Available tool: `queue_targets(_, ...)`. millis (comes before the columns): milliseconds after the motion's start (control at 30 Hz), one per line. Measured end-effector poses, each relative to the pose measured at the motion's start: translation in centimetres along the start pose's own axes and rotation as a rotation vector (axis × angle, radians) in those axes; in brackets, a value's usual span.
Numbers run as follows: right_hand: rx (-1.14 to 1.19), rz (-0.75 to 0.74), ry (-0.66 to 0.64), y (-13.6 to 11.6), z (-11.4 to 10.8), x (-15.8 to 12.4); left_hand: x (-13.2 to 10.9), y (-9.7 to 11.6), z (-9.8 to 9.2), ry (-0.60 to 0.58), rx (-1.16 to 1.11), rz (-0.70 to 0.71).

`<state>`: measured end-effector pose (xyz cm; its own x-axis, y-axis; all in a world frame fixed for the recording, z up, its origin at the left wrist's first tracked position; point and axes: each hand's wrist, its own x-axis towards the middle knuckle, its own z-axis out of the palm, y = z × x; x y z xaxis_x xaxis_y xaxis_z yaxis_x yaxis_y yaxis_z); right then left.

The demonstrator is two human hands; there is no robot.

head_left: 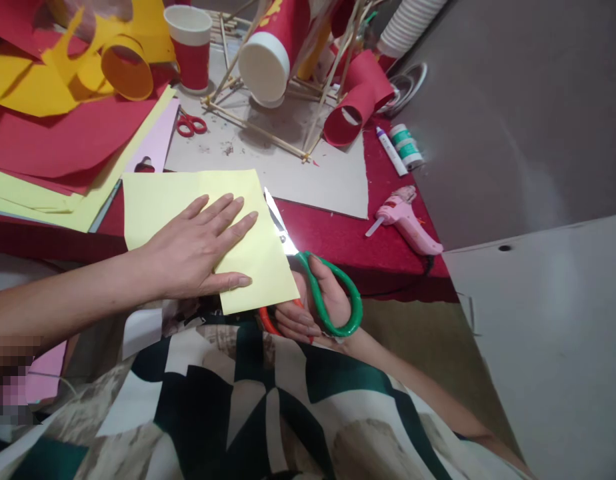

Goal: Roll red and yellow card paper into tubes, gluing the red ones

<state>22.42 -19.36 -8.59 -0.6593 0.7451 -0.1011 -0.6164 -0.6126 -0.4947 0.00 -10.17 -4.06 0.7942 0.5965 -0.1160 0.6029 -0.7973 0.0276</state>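
A sheet of pale yellow paper (188, 197) lies over the table's front edge and hangs out towards my body. My left hand (198, 243) is flat on top of it, fingers stretched out and thumb apart. In my right hand (318, 300) is a pair of large scissors (338, 293) with one green and one orange handle; my fingers go through the loops. The blades are at the sheet's right edge, one of them above the paper's level; the other is partly hidden beneath the sheet.
A stick frame (261, 127) holding paper cups stands on a grey board (333, 190). Small red scissors (191, 125) lie left of it. Coloured paper (53, 143) is piled at the left. A pink glue gun (408, 223) rests near the table's right corner.
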Motion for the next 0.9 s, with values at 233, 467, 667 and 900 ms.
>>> queue_targets(233,-0.025,-0.026,0.03,0.49,-0.2,0.46,0.02,-0.02,0.24,0.01,-0.015,0.001)
queue_targets(467,-0.106,-0.017,0.019,0.7,-0.46,0.57,-0.15,-0.16,0.24,0.023,-0.008,0.017)
queue_targets(667,-0.119,0.008,-0.015,0.09,0.12,0.76,-0.19,-0.17,0.31,0.034,0.016,0.022)
queue_targets(900,-0.101,-0.012,0.02,-0.23,-0.14,0.97,-0.2,-0.19,0.26,0.034,0.016,0.021)
